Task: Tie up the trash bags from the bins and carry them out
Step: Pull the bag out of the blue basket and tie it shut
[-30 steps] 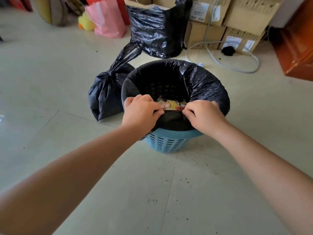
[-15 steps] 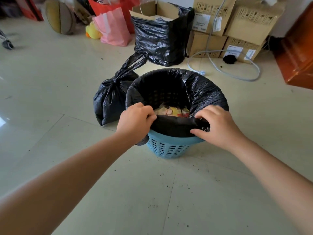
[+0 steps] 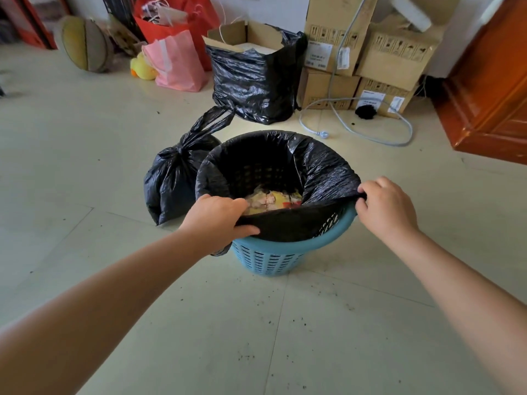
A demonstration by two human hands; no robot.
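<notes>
One head-worn camera is looking forward and down from above the bin (image 3: 288, 252), near enough that both forearms are filling the lower frame, while boxes (image 3: 368, 52) are showing along the far top edge.

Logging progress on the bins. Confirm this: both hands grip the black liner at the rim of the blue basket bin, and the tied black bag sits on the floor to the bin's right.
Not quite: the head view shows the tied black bag on the floor to the left of the blue basket bin, not its right. The rest holds: the left hand and right hand both grip the black liner at the rim.
</notes>
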